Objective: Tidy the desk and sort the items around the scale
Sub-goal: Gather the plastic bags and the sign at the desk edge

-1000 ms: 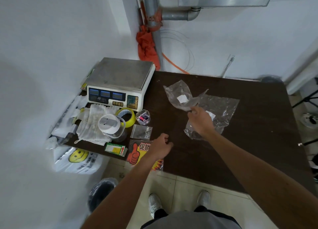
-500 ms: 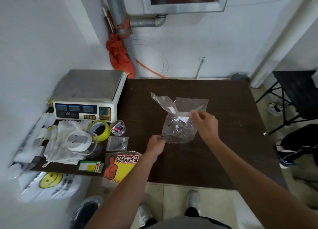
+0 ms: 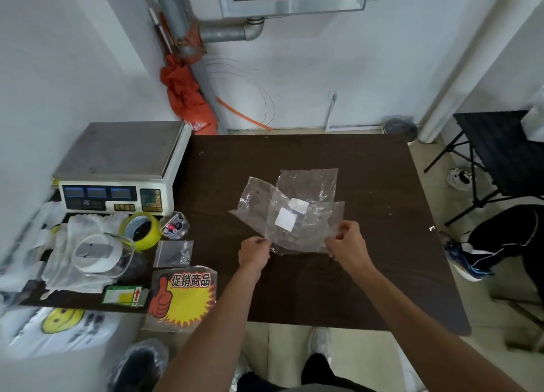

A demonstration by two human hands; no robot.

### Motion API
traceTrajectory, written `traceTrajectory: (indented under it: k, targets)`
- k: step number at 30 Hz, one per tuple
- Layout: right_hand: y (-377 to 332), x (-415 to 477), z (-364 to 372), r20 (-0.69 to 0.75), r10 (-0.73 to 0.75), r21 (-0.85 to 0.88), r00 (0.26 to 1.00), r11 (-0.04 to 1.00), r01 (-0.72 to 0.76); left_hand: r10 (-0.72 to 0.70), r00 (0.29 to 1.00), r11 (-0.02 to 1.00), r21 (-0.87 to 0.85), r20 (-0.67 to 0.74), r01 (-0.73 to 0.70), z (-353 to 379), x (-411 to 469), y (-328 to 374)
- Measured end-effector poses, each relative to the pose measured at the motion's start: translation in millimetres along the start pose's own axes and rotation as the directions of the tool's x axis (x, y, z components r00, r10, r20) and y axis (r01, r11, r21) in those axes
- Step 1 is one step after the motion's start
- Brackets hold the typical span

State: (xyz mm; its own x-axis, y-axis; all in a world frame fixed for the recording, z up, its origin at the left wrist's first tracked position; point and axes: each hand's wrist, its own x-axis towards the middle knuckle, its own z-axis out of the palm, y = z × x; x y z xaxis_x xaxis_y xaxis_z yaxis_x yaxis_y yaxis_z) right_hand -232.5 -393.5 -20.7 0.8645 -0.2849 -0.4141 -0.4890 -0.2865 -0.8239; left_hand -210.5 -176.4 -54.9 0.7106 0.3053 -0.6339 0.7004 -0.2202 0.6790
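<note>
Clear plastic bags (image 3: 297, 212) with white labels lie overlapped on the dark brown desk (image 3: 368, 274). My left hand (image 3: 253, 252) pinches their near left corner. My right hand (image 3: 347, 244) pinches the near right corner. The white scale (image 3: 123, 165) with a steel pan stands at the desk's far left. In front of it lie a yellow tape roll (image 3: 141, 229), a small clear pouch with coloured bits (image 3: 174, 225), a zip bag of small parts (image 3: 174, 253), a white round container (image 3: 97, 252) on white gloves (image 3: 70, 268), a green-white box (image 3: 123, 296) and a red-yellow promo sign (image 3: 182, 297).
White plastic bags with a smiley face (image 3: 59, 324) hang off the left edge. A bin (image 3: 138, 362) stands below the desk. An orange cloth (image 3: 188, 103) hangs on a pipe at the back. A black folding stand (image 3: 500, 156) and a seated person's leg (image 3: 506, 238) are at the right.
The bags have come toward me and spread flatter on the desk. My left hand moved from the desk's edge onto the bags' near left corner; my right hand shifted to the right corner.
</note>
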Motion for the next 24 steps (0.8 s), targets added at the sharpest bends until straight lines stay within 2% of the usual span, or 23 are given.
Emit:
traceTrajectory:
  k: [3,10,16,19,21,24]
  targets:
    - [9.7,0.5,0.1,0.045,0.078,0.061,0.996,0.995,-0.081,0.007,0.999,1.0,-0.001,0.034,-0.007,6.5,-10.6,-7.8]
    - [30.8,-11.2,0.7,-0.049,0.152,-0.005,0.987,0.988,-0.153,-0.008,0.998,1.0,-0.001,0.07,0.008,7.0,-23.1,-35.0]
    - [26.2,-32.6,10.1,-0.244,0.143,0.096,0.959,0.988,-0.123,-0.054,0.998,0.978,-0.198,0.038,0.061,-2.1,-40.7,-53.3]
    - [25.1,-50.4,22.7,-0.315,0.154,0.211,0.937,0.973,-0.089,-0.109,0.993,0.96,-0.255,0.041,0.116,-5.2,-53.3,-69.2]
    - [26.5,-64.2,34.6,-0.328,0.208,0.286,0.921,0.952,-0.113,-0.129,0.989,0.95,-0.279,0.068,0.143,-7.8,-63.5,-79.1]
    - [39.8,-85.9,55.0,-0.303,0.276,0.302,0.912,0.936,-0.183,-0.114,0.977,0.948,-0.276,0.179,0.161,-11.2,-80.0,-95.1]
